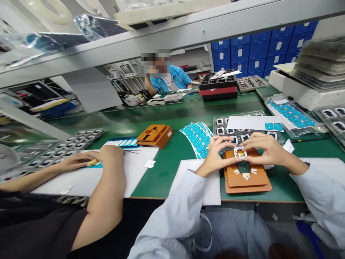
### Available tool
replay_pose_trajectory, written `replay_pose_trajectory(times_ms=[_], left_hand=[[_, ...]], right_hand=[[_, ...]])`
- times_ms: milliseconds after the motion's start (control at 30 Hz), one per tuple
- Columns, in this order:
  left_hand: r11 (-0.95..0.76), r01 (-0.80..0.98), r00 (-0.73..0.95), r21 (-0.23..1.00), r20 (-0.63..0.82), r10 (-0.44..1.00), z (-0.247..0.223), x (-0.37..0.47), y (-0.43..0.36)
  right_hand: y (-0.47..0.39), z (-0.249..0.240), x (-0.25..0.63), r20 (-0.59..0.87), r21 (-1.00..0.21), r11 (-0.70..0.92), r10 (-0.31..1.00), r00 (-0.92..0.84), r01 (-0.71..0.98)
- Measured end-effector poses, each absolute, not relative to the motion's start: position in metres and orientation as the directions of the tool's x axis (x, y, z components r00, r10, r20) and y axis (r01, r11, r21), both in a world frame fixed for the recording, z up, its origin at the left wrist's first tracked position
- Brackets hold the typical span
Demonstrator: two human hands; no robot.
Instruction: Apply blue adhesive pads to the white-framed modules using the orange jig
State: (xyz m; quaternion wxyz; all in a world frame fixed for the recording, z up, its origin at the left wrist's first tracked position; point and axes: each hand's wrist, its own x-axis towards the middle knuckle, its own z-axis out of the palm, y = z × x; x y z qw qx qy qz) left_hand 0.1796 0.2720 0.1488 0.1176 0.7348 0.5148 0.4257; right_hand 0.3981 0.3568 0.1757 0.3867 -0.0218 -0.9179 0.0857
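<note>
Head view: left hand (215, 153) and right hand (265, 149) meet over a small white-framed part (240, 152), fingers curled in, fingertips pinching its edges from both sides; neither hand is wrapped around anything else. The part sits at the top of an orange fixture plate (246, 180), which lies flat on the green bench (178, 151) right at the near edge. Both arms in pale lab-coat sleeves. Under the left wrist: a white paper sheet (212, 190), touching the fixture's left side. Just behind the left hand, a fanned stack of teal sticker sheets (198, 138). Behind the fixture, a clear tray (223, 127) of similar framed parts, partly covered by a white strip (253, 123) carrying two teal stickers. Further left on the bench, a second orange fixture (155, 135), unattended. Far left, a co-worker's bare arm (105, 190) rests on another white sheet, hand holding something yellow; can't tell what. Across the bench, another person in a blue top (172, 79). Blue bins (258, 50) stacked at the back right.
</note>
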Motion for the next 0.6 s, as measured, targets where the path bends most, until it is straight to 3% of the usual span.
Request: replay_pose_trajectory(times_ms=[600], left_hand=[[-0.498,0.727,0.331,0.472,0.394,0.857,0.167,0.187,0.249]], right_hand=[[0.326,0.17,0.416,0.662,-0.184,0.982,0.16,-0.732,0.048]])
